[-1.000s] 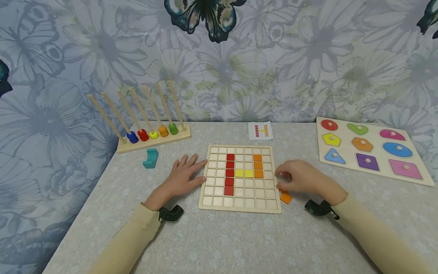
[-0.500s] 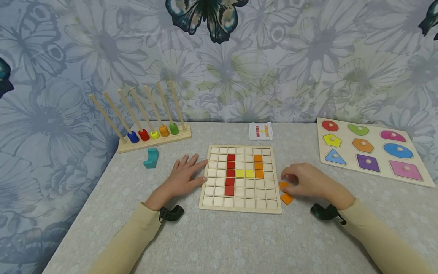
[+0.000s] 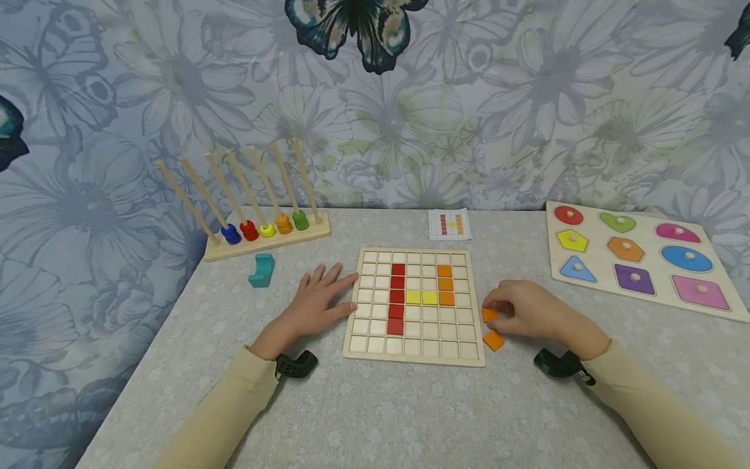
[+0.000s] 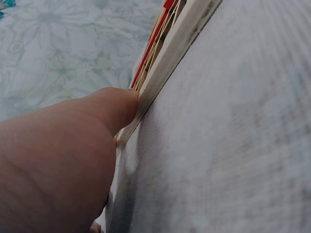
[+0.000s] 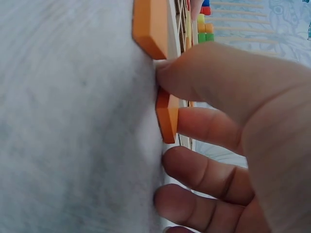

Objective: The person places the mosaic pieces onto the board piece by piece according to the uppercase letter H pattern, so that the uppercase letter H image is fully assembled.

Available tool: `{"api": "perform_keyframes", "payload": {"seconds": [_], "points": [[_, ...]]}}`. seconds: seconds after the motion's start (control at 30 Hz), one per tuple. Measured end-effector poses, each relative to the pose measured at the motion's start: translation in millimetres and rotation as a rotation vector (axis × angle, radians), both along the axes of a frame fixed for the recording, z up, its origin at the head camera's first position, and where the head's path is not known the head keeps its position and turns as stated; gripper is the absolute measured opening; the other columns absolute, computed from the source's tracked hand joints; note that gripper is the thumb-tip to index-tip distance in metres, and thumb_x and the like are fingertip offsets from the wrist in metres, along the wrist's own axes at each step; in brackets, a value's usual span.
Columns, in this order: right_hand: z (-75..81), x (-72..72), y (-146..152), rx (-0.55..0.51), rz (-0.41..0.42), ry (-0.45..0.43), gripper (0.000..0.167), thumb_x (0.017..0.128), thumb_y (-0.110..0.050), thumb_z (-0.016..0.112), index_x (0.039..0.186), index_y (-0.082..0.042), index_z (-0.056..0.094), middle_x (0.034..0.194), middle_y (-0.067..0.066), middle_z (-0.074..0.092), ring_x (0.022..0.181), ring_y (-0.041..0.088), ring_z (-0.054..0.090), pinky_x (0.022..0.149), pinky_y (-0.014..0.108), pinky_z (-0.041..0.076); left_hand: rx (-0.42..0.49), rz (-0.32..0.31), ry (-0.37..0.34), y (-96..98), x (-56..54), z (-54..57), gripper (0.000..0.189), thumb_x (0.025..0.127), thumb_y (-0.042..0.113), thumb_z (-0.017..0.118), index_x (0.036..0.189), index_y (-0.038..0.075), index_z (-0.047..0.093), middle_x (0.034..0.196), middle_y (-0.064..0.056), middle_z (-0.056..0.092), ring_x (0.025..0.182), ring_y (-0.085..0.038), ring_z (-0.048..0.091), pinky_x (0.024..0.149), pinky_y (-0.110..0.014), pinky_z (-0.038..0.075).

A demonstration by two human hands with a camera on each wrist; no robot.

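A square wooden grid board (image 3: 414, 361) lies in the middle of the table, with red, yellow and orange tiles set in some of its squares. My left hand (image 3: 316, 306) is spread flat at the board's left edge; in the left wrist view its thumb (image 4: 114, 107) touches the board's side. Just right of the board, my right hand (image 3: 527, 311) pinches an orange tile (image 5: 167, 116) on the table between thumb and index finger, the other fingers bent beside it. A second orange tile (image 3: 493, 341) lies nearer the front, apart from the fingers.
A pattern card (image 3: 450, 225) lies behind the board. Back left stands a wooden peg rack (image 3: 269, 240) with coloured beads, a teal curved block (image 3: 262, 270) in front of it. At right lies a shape puzzle board (image 3: 592, 254) with knobbed pieces. A patterned wall closes the back.
My right hand has drawn back from the board's right edge to the farther orange tile, and its fingers have come round it. The left hand stays at the board's left edge.
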State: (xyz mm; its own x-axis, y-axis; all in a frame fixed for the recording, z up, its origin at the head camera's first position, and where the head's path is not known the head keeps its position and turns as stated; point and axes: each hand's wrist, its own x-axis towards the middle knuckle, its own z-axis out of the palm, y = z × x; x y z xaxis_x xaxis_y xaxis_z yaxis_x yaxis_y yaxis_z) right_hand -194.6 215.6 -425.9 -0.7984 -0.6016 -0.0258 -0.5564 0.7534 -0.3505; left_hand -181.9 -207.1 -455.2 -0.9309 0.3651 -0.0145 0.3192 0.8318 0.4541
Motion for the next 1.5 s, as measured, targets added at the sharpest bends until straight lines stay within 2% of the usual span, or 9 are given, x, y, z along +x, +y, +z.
{"api": "perform_keyframes", "payload": {"seconds": [0.6, 0.97, 1.5], "points": [[-1.2, -1.2, -0.5, -0.009, 0.0, -0.012, 0.02, 0.083, -0.022, 0.081, 0.101, -0.016, 0.078, 0.08, -0.009, 0.057, 0.073, 0.006, 0.048, 0.064, 0.022, 0.042, -0.003, 0.002, 0.0, -0.4, 0.4, 0.6, 0.064, 0.101, 0.041, 0.062, 0.157, 0.018, 0.043, 0.168, -0.023, 0.024, 0.156, -0.053, 0.008, 0.119, -0.075, 0.006], [-2.3, -0.5, 0.4, -0.017, -0.006, 0.012, 0.019, 0.083, -0.023, 0.081, 0.101, -0.018, 0.077, 0.08, -0.01, 0.057, 0.072, 0.006, 0.048, 0.064, 0.022, 0.042, -0.002, 0.009, 0.002, 0.9, 1.7, -2.1, 0.064, 0.101, 0.041, 0.062, 0.157, 0.018, 0.043, 0.168, -0.022, 0.024, 0.156, -0.053, 0.008, 0.12, -0.075, 0.006], [-0.1, 0.1, 1.2, -0.028, -0.008, 0.042, 0.021, 0.083, -0.021, 0.08, 0.103, -0.017, 0.075, 0.082, -0.011, 0.063, 0.074, 0.005, 0.052, 0.066, 0.022, 0.047, 0.005, -0.004, 0.01, 0.5, 1.4, 1.5, 0.063, 0.101, 0.04, 0.061, 0.157, 0.017, 0.043, 0.167, -0.023, 0.025, 0.156, -0.053, 0.008, 0.119, -0.075, 0.006]]}}
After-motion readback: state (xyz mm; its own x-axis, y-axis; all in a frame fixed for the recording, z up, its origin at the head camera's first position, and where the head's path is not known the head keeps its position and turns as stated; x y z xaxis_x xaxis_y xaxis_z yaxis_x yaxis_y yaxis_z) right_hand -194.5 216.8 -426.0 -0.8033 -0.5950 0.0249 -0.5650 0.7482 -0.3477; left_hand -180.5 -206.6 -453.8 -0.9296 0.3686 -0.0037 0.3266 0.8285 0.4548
